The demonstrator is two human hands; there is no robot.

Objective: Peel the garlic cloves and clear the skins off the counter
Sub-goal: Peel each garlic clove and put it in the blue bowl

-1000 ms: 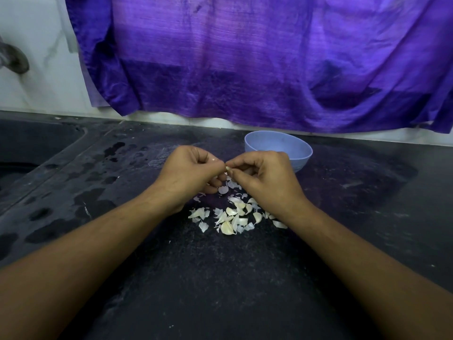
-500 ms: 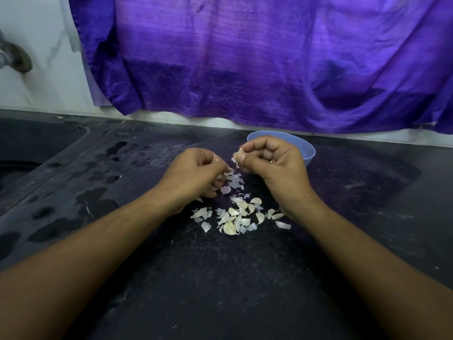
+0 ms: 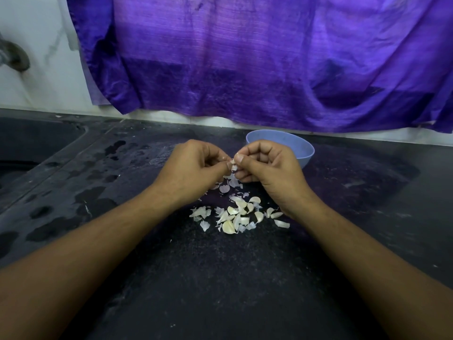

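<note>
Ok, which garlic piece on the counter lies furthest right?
The long pale sliver lying alone, just right of the pile, with bare counter around it.

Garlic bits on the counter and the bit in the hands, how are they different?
The pile is many pieces lying loose on the counter; the held bit is one piece. The pile lies in plain sight; the held bit is pinched between the left hand and right hand, mostly hidden by fingers. Both look pale white.
</note>
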